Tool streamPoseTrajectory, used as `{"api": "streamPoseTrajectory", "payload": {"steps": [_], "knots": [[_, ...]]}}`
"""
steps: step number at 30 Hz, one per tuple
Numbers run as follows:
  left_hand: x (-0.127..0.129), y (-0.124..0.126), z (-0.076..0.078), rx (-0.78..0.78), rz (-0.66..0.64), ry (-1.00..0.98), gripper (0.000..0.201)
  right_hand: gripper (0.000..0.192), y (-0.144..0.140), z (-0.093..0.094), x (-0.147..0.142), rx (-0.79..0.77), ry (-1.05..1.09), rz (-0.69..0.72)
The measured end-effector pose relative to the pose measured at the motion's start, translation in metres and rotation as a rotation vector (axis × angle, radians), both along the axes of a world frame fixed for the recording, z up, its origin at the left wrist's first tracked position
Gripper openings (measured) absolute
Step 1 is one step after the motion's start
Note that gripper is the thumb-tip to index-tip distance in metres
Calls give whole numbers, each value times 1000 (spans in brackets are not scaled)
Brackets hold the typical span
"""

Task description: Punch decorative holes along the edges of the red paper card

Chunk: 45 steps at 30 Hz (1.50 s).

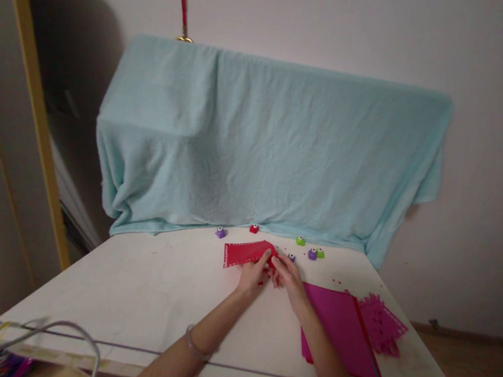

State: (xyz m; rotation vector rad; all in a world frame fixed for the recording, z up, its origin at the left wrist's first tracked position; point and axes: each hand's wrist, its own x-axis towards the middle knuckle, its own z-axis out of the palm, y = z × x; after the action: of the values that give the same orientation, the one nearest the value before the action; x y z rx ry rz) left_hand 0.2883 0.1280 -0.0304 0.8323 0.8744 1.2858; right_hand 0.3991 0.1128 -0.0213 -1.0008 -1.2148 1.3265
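Observation:
My left hand [254,273] grips a red sheet [245,252] with its thumb on top. Rows of small punched holes run along the sheet's edges. My right hand [286,269] is closed at the sheet's right end, its fingers close to those of my left hand. Whether a small tool is also between the fingers there is hidden. Small red scraps lie on the table beneath my hands. Just behind my right hand sits a small purple piece with a white, eye-like top [291,257].
Similar eye-topped pieces stand along the back: purple [221,232], red [254,228], green [300,240] and another purple one [313,253]. Magenta sheets [336,327] lie right, beside punched magenta paper [381,324]. A light-blue cloth [282,150] hangs behind the white table [134,296]. A grey cable [73,326] loops front left.

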Motion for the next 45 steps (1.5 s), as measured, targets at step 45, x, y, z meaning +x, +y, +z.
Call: {"api": "streamPoseTrajectory", "payload": {"steps": [45], "knots": [[-12,-1,6,23,26,25,61,33,8,2,21,-168,477,-108]]}}
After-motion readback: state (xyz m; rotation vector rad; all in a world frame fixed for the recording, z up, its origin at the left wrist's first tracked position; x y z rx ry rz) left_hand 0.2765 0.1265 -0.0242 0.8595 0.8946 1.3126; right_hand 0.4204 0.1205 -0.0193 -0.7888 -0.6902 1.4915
